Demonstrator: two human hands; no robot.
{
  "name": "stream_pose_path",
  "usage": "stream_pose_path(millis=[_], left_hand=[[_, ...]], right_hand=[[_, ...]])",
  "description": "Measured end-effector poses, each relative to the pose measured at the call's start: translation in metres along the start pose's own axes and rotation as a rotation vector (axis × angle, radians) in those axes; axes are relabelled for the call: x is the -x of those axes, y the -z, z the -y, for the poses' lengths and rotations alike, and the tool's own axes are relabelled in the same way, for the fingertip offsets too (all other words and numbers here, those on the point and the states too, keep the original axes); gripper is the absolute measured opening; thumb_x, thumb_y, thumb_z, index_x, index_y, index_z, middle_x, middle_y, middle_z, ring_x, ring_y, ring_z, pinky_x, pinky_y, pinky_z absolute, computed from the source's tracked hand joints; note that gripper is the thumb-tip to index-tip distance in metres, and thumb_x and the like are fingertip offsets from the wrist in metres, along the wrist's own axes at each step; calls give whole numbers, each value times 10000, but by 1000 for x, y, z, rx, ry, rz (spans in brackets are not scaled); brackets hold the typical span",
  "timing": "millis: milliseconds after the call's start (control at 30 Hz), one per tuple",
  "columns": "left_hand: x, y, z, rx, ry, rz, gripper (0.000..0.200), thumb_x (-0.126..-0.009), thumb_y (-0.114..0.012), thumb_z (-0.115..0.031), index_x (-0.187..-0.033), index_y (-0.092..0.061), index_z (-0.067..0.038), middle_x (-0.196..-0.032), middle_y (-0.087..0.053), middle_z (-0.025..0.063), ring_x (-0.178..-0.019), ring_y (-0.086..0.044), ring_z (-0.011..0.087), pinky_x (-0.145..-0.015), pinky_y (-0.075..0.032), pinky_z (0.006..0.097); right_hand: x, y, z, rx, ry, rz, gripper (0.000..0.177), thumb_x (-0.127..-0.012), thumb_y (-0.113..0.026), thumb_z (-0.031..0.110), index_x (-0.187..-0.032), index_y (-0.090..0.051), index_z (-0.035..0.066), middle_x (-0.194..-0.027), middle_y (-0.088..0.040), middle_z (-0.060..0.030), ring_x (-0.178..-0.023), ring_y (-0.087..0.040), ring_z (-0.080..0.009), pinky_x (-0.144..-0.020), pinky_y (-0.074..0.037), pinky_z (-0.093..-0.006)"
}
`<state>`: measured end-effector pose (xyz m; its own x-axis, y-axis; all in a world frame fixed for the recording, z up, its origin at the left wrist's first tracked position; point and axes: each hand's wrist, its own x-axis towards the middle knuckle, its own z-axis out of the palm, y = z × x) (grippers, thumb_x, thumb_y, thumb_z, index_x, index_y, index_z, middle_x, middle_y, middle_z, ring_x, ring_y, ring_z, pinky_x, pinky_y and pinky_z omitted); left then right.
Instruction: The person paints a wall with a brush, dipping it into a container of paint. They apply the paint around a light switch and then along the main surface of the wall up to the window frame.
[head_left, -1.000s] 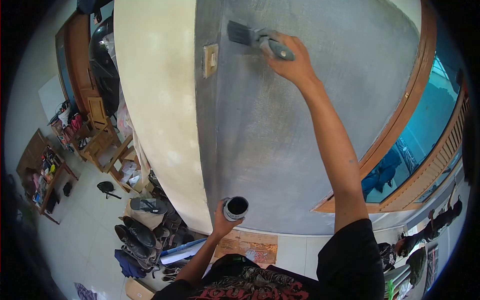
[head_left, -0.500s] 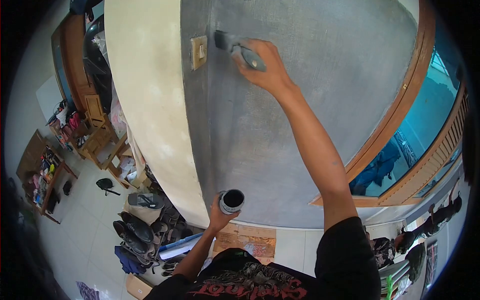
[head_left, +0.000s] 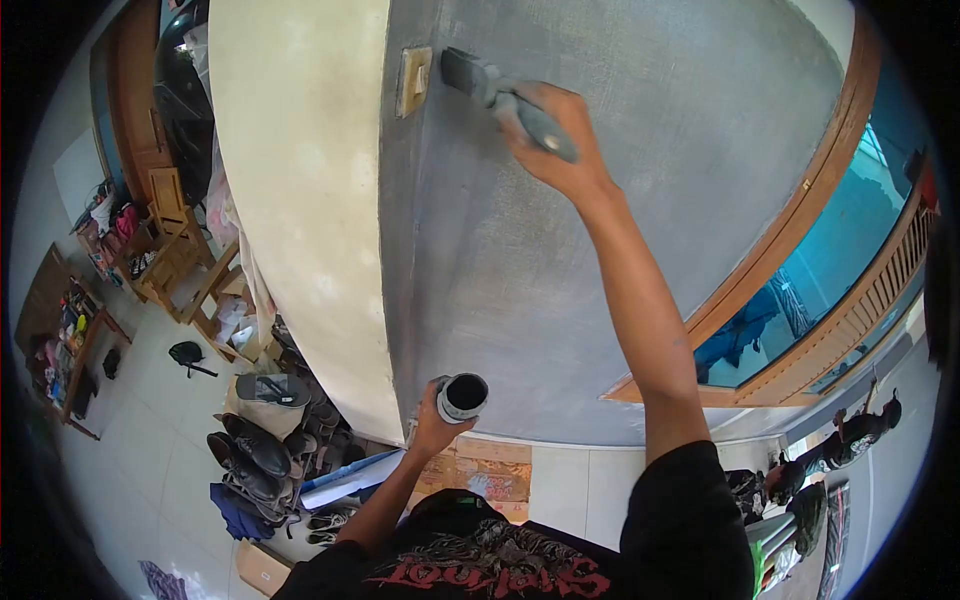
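My right hand (head_left: 562,140) is closed round the handle of a paintbrush (head_left: 500,92). The brush's dark bristles touch the grey wall (head_left: 560,270) just right of a light switch (head_left: 413,82). Lower down, my left hand (head_left: 436,428) holds a small round cup (head_left: 463,398) with dark paint inside, close in front of the wall. Left of the grey paint, the wall is cream (head_left: 300,180).
Shoes (head_left: 255,450) are heaped at the lower left, beside a cardboard box (head_left: 262,568). Wooden chairs (head_left: 175,250) stand farther left. A wooden-framed window (head_left: 790,290) is at the right. Another person (head_left: 865,430) is visible at the far right.
My right hand and the brush have shifted slightly right, with the bristles still beside the switch. The view has moved a little; my left hand still holds the cup.
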<state>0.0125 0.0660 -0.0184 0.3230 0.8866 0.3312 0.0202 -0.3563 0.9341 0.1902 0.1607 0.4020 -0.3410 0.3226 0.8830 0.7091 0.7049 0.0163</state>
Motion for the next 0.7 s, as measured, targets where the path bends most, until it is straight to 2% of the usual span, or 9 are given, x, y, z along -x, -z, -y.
stream_pose_path(millis=[67, 133, 200, 267, 367, 400, 533, 667, 700], left_hand=[[0, 0, -7, 1, -29, -12, 818, -607, -904, -104, -1280, -447, -25, -1144, -635, 150, -1077, -640, 260, -930, -511, 387], [1, -1, 2, 1, -40, 7, 817, -607, -905, -104, -1280, -448, -27, -1137, -640, 148, -1070, -646, 259, -923, -517, 388], [0, 3, 5, 9, -53, 24, 816, -607, -905, -104, -1280, -449, -29, -1130, -646, 147, -1062, -652, 259, -915, -523, 389], [1, 8, 5, -23, -83, 37, 811, -609, -904, -105, -1280, -453, -40, -1138, -645, 146, -1064, -656, 256, -906, -529, 378], [0, 13, 10, 109, 16, 65, 825, -603, -906, -119, -1287, -450, -53, -1161, -627, 136, -1096, -634, 271, -935, -492, 405], [0, 13, 11, 112, 19, 64, 825, -603, -906, -119, -1287, -450, -53, -1161, -627, 136, -1096, -634, 271, -935, -492, 405], [-4, 18, 18, -38, -35, 41, 812, -599, -904, -113, -1278, -463, -46, -1164, -636, 158, -1112, -628, 262, -961, -490, 384], [-5, 15, 21, -66, -43, 58, 813, -605, -900, -111, -1284, -456, -52, -1205, -615, 160, -1140, -611, 268, -983, -479, 383], [-4, 16, 23, -70, -44, 65, 813, -605, -900, -111, -1284, -456, -52, -1205, -615, 160, -1140, -611, 268, -983, -479, 383]], right_hand=[[5, -2, -17, 213, 9, 17, 195, -828, -673, 101, -1006, -694, 24, -819, -679, -175, -753, -668, -363, -681, -518, -392], [21, 22, -18, 321, -175, -13, 194, -806, -695, 97, -987, -696, 27, -813, -670, -180, -746, -653, -391, -673, -507, -415], [44, 58, -14, 372, -191, -62, 206, -789, -719, 107, -975, -694, 22, -798, -669, -183, -722, -656, -383, -659, -507, -419], [61, 86, 7, 531, -335, -42, 219, -783, -722, 109, -983, -692, 26, -794, -669, -183, -709, -665, -353, -640, -513, -402], [66, 72, 28, 520, -176, -13, 227, -778, -720, 105, -992, -691, 32, -799, -673, -174, -704, -670, -319, -624, -519, -384], [62, 57, 25, 433, -39, 4, 190, -864, -646, 115, -1030, -683, 30, -780, -674, -128, -638, -667, -226, -609, -517, -327], [23, -16, 38, 177, 42, -14, 187, -843, -672, 140, -1003, -680, 43, -772, -645, -125, -608, -615, -278, -592, -504, -340], [17, -35, 8, 239, 13, 16, 197, -842, -687, 153, -1013, -686, 56, -828, -678, -138, -663, -657, -293, -628, -528, -340], [24, -26, -1, 276, -57, 18, 203, -838, -696, 154, -1021, -692, 66, -884, -696, -153, -735, -686, -286, -677, -544, -336]])
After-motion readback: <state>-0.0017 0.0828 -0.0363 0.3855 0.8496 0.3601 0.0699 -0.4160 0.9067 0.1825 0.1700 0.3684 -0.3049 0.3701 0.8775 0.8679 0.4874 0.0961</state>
